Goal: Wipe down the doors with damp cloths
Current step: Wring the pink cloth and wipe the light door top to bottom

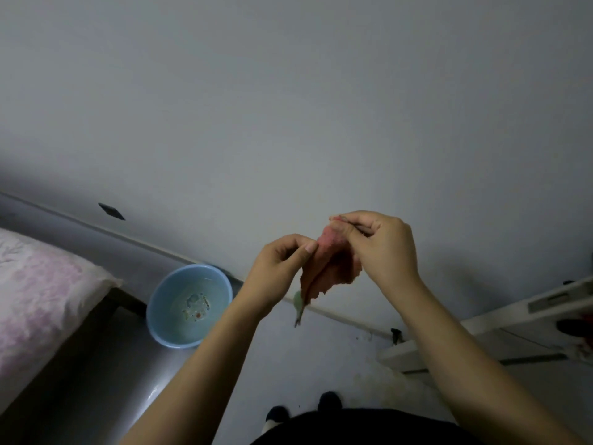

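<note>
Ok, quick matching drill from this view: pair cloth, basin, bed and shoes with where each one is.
Things:
1. pink cloth
2. blue basin
3. bed
4. shoes

Places:
A. far left edge of view
B. on the floor by the wall
C. bottom centre, below the arms
D. pinched between the left hand and the right hand

Pairs: 1-D, 2-B, 3-A, 4-C

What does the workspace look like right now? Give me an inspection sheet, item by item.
Surface: grey floor meeting a plain pale wall.
Job's things: pink cloth held up between both hands; blue basin on the floor by the wall, seemingly holding water.
Clutter: nothing seen.
Grippers: left hand pinches the cloth's left edge; right hand grips its top.
Cables: nothing seen.
Surroundings: bed with floral cover at left; white furniture at right.
</note>
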The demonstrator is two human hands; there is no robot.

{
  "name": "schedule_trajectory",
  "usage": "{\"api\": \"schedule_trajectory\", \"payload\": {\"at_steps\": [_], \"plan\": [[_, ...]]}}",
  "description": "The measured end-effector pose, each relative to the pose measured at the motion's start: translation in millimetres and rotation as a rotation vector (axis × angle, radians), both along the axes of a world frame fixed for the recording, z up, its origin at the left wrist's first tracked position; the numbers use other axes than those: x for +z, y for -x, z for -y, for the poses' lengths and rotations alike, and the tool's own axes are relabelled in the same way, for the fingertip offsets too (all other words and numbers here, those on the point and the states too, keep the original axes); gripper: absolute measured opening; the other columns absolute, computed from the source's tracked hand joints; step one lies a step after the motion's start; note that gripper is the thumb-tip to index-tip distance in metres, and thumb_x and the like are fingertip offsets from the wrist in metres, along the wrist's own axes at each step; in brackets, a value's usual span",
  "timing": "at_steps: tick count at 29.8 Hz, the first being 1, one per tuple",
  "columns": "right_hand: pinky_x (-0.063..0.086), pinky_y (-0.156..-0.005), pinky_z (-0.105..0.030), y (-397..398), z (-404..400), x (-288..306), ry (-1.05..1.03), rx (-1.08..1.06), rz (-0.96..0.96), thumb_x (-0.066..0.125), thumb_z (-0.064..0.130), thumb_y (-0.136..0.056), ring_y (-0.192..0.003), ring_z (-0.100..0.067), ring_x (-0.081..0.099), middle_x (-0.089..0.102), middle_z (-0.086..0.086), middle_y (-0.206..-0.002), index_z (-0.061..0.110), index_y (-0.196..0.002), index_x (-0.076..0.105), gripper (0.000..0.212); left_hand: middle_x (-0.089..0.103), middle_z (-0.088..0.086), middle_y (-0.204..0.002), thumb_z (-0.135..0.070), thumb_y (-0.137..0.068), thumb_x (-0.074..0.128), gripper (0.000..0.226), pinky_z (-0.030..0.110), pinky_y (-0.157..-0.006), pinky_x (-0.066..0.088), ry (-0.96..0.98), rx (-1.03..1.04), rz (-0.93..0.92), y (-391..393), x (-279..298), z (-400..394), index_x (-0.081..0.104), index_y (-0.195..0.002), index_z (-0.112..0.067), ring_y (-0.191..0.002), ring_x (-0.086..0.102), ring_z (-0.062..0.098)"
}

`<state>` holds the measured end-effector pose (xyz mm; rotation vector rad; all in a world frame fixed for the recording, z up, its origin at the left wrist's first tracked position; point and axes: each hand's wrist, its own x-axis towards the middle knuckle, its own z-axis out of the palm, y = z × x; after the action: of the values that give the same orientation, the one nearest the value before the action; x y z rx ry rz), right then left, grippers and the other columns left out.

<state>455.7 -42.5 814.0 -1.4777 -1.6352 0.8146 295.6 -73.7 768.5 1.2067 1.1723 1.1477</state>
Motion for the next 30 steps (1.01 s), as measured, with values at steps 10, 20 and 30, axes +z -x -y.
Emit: {"api": "schedule_trajectory", "payload": {"at_steps": [10,20,30], "plan": [[0.051,-0.067,-0.022,-23.8,-1.9,11.8,-0.03,-0.029,-0.152,0.065,0.029,-0.088,-0.075,-0.009,0.066,0.071,0.009,-0.078,0.032,-0.078,0.066,0.011,0.056,0.0,-0.058,-0.059,-0.07,0.072,0.033,0.03,-0.05,0.042,0.262,-0.351,-0.226,-4.9,44.2,-17.4,0.066,-0.071,-0.026,-0.049,0.051,0.022],[0.044,-0.101,-0.036,-45.1,13.9,-5.1,0.358,0.264,-0.421,0.061,0.056,-0.07,-0.098,-0.015,0.066,0.07,-0.003,-0.095,0.031,-0.132,0.044,0.069,0.067,-0.003,-0.059,-0.032,-0.09,0.063,0.024,0.02,-0.041,0.043,0.09,0.0,-0.134,-20.0,71.4,-16.7,0.073,-0.072,-0.018,-0.049,0.06,0.009],[0.054,-0.075,-0.036,-35.7,11.3,8.8,-0.001,0.101,-0.461,0.063,0.012,-0.09,-0.071,-0.016,0.061,0.056,0.013,-0.077,0.044,-0.101,0.065,0.034,0.06,-0.015,-0.056,-0.03,-0.092,0.06,0.025,0.013,-0.049,0.045,-0.168,0.229,-0.312,-7.2,74.5,-4.5,0.069,-0.069,-0.026,-0.052,0.053,-0.002]]}}
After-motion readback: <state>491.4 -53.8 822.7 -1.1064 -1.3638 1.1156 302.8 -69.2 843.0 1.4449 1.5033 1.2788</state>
